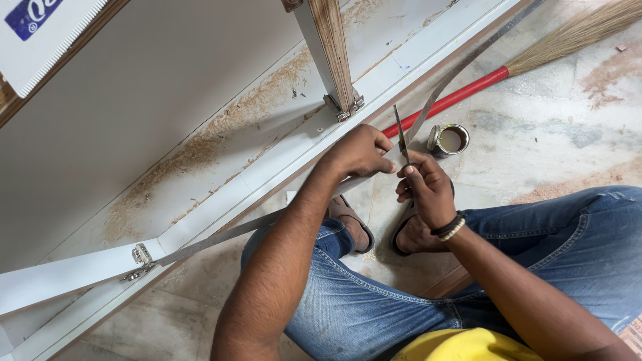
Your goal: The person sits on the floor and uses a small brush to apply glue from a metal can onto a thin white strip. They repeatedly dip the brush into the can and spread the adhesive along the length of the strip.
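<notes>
Smooth white laminate board [167, 87], dusted with rough sawdust. Beside it, a thin matt grey edging strip [441, 90]. Near the board, polished mottled stone floor [555, 134]

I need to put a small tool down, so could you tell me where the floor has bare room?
Bare floor lies right of the open tin, below the red broom handle. It is crowded where the left hand and right hand hold the strip, above the sandals.

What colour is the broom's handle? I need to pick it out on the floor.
Red; the broom handle shows clearly in the head view, near the small open tin.
</notes>
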